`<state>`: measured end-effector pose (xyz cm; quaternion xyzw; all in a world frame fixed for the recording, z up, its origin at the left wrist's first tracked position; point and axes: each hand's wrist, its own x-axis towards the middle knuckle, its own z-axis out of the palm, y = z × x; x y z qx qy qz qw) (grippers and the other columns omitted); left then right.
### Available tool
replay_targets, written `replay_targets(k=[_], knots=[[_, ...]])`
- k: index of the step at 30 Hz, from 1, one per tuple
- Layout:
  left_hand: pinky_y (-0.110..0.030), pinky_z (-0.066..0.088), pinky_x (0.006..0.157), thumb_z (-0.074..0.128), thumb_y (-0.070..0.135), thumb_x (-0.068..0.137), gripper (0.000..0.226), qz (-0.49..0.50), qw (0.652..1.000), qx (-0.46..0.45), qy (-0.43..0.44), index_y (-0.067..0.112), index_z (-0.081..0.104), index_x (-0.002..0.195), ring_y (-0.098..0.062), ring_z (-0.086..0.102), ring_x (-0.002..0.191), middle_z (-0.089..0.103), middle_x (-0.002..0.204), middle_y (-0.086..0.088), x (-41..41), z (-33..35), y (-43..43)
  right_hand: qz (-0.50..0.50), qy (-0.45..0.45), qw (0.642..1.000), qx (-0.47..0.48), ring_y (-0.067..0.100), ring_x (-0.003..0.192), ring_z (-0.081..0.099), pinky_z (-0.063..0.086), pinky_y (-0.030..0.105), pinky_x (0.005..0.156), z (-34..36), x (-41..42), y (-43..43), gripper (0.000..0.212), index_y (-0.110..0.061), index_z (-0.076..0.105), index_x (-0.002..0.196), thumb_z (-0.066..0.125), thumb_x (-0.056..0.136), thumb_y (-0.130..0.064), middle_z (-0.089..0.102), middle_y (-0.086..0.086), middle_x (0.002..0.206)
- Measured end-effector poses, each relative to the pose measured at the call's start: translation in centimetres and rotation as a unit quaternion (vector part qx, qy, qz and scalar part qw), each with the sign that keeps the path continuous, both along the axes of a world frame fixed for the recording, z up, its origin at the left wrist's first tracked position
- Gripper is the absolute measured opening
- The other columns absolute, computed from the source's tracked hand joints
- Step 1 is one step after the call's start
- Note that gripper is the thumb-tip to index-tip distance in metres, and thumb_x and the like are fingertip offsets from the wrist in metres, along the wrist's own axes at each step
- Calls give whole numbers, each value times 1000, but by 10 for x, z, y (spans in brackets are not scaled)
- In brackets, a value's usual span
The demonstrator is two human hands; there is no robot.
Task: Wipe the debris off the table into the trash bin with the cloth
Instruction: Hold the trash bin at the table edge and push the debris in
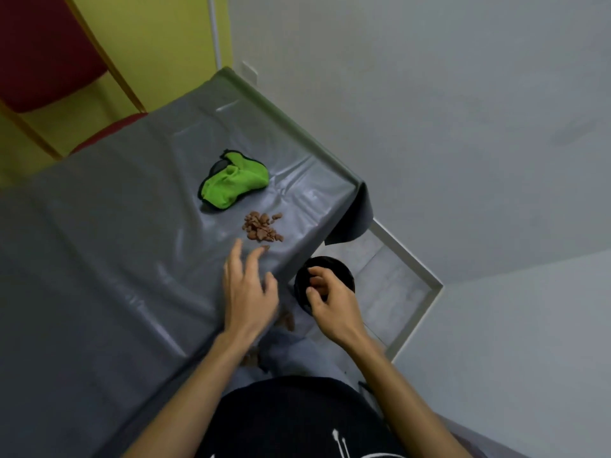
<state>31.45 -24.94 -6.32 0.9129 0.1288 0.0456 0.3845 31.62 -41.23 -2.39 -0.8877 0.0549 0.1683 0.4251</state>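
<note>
**A:** Table items, what do we list?
**B:** One grey-covered table (99, 259). One green cloth (235, 184), crumpled, lying on it toward the far edge. One pile of brown debris (262, 227), just beside the cloth on the near side, not touching it.
**A:** And the trash bin?
**B:** We enter one black trash bin (344, 275), below the table's right edge, off the top.
**A:** Hands?
**B:** Left hand (249, 292): over the table near that edge, grip apart, fingers spread, tips just short of the debris. Right hand (332, 304): grip clamped on the bin's rim, fingers curled over it.
**A:** Anything else?
**B:** We add one red chair (49, 51) beyond the table.
</note>
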Motion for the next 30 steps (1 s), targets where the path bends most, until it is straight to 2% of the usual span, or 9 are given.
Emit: replay_targets(k=[3, 5, 7, 10, 15, 18, 22, 26, 30], knots=[[-35, 28, 117, 59, 9, 88, 41, -80, 996, -25, -30, 14, 57, 128, -22, 27, 143, 32, 153, -7, -22, -2, -30, -26, 3, 1000, -5, -4, 91, 59, 51, 16, 81, -8, -8, -18, 41, -25, 49, 135, 56, 96, -21, 59, -12, 108], [-32, 32, 116, 56, 10, 90, 42, -131, 991, -31, -6, 17, 56, 131, -15, 32, 140, 39, 148, -2, -30, -8, -39, -43, 10, 999, -15, 3, 97, 59, 52, 23, 87, -19, -11, -31, 43, -25, 46, 137, 56, 95, -24, 61, -8, 114], [-29, 37, 112, 53, 12, 93, 45, -162, 984, -47, 50, 21, 52, 137, -11, 40, 134, 48, 143, 3, -31, -17, -44, -55, 22, 998, -23, 8, 101, 60, 53, 31, 91, -29, -16, -43, 45, -25, 44, 138, 55, 95, -26, 61, -4, 120], [-32, 41, 109, 51, 17, 94, 51, -177, 967, -58, 172, 24, 45, 145, -18, 50, 130, 54, 141, -1, -24, -34, -54, -50, 36, 998, -31, 9, 99, 61, 54, 32, 89, -44, -24, -65, 47, -25, 42, 139, 55, 94, -29, 60, -2, 122], [-32, 42, 109, 49, 18, 96, 51, -181, 926, -51, 328, 23, 43, 147, -23, 52, 131, 55, 143, -7, -19, -60, -90, -58, 85, 994, -39, 11, 95, 63, 54, 31, 85, -68, -24, -124, 50, -26, 40, 140, 54, 93, -37, 57, 4, 126], [-30, 45, 102, 49, 18, 96, 49, -171, 909, -47, 377, 24, 47, 145, -26, 60, 120, 63, 131, -11, -15, -79, -114, -56, 98, 993, -34, 11, 101, 59, 49, 26, 87, -86, -19, -154, 52, -26, 38, 143, 54, 94, -35, 54, 5, 131], [-32, 51, 86, 48, 16, 95, 47, -129, 909, -53, 392, 26, 52, 140, -28, 66, 91, 71, 94, -9, -1, -100, -141, -32, 122, 991, -36, 26, 123, 51, 43, 34, 101, -118, -7, -183, 58, -27, 30, 149, 52, 96, -35, 47, 12, 138], [-34, 51, 93, 48, 16, 94, 48, -103, 906, -77, 403, 31, 51, 140, -24, 63, 100, 71, 102, -6, 10, -110, -166, 2, 185, 981, -65, 33, 114, 56, 44, 37, 98, -145, 5, -202, 58, -32, 26, 151, 47, 97, -38, 50, 19, 132], [-25, 47, 82, 48, 19, 95, 50, -105, 892, -92, 430, 31, 48, 144, -14, 55, 92, 62, 103, 0, 24, -134, -177, 20, 209, 975, -71, 32, 117, 53, 43, 35, 98, -177, 22, -213, 56, -34, 26, 151, 45, 98, -35, 49, 16, 136]])
